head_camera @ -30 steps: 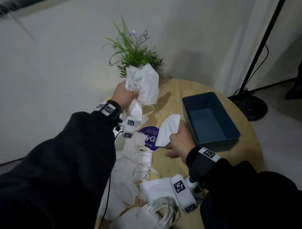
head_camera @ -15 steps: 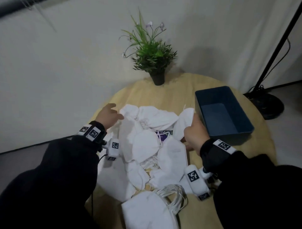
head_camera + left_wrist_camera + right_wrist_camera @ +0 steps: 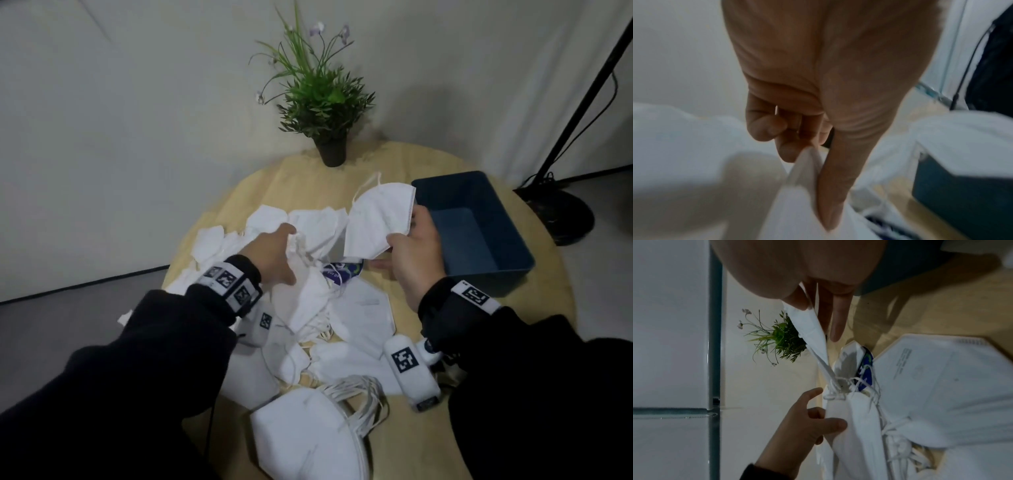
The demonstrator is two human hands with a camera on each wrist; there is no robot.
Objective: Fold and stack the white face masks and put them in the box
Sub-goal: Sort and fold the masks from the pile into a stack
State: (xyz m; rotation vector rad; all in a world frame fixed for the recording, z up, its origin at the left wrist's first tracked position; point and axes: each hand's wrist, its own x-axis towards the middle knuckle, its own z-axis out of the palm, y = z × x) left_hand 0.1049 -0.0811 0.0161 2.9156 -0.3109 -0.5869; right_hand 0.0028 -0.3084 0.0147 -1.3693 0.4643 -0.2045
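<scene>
So the blue box (image 3: 479, 233) sits on the right side of the round table (image 3: 534, 342) and what shows of its floor is bare, no masks in it that I can see. White masks are spread in a loose pile (image 3: 308, 308) across the middle and left of the table, ear loops tangled together, some flat and some crumpled, with a purple sticker (image 3: 342, 272) peeking out under them. At the near edge there's a neater stack (image 3: 308, 435) of folded ones with their loops bunched to the right. Right hand (image 3: 416, 253) is raised just left of the box, thumb and fingers pinching the edge of a folded mask (image 3: 380, 219) that's lifted clear of the pile, one loop sticking up at the top. Left hand (image 3: 270, 253) is down at the pile, fingers curled and pinching another mask (image 3: 308, 301) by its edge; the left wrist view shows thumb and fingers closed tight on the fabric. A plant (image 3: 318, 92) stands at the far edge of the table, and a black stand (image 3: 561, 212) is on the floor off to the right.
</scene>
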